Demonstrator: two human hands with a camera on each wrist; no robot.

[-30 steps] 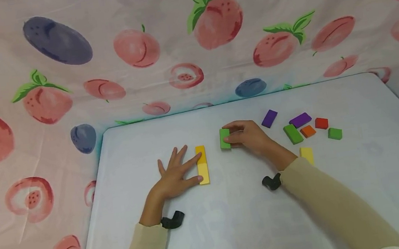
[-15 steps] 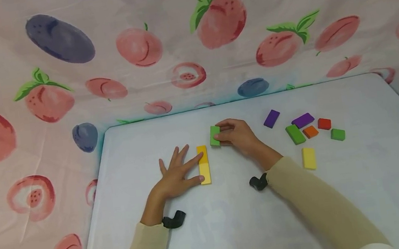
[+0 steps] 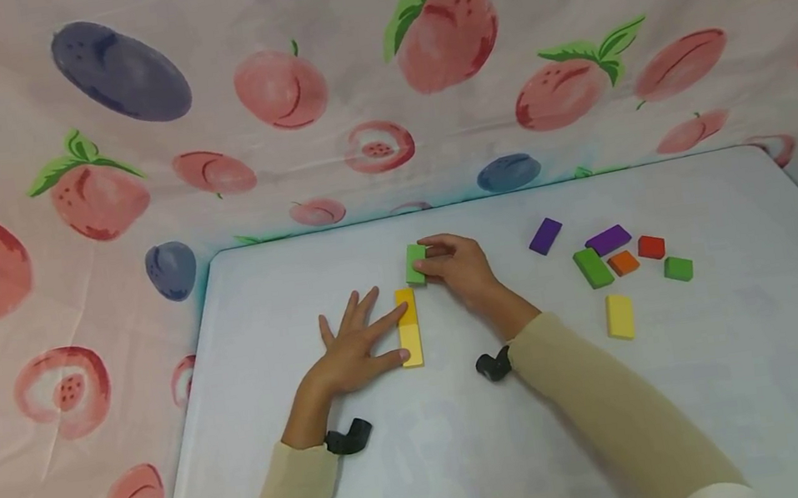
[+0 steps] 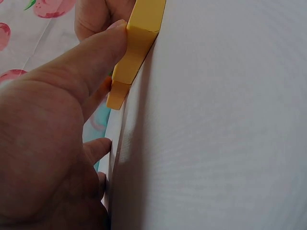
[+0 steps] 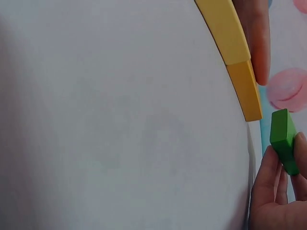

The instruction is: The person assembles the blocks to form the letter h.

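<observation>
Two blocks, an orange-yellow one [image 3: 403,295] and a paler yellow one [image 3: 411,338], lie end to end in a line on the white table. My left hand [image 3: 347,359] has its fingers spread; the index fingertip touches the orange-yellow block and the thumb tip touches the pale one near its front end. In the left wrist view the thumb [image 4: 72,62] lies along the side of the yellow blocks. Between thumb and fingers my right hand [image 3: 460,269] pinches a green block [image 3: 414,264], just beyond the far end of the yellow line. The right wrist view shows that green block [image 5: 283,134] apart from it.
To the right lie two purple blocks [image 3: 545,236], a long green block [image 3: 593,268], an orange block [image 3: 624,262], a red block [image 3: 651,247], a small green block [image 3: 678,268] and a yellow block [image 3: 621,316]. Fruit-patterned cloth [image 3: 327,166] rises behind the table.
My right hand has carried the green block leftward and slightly away from me, to the far end of the yellow line. The left hand stays on the yellow blocks.
</observation>
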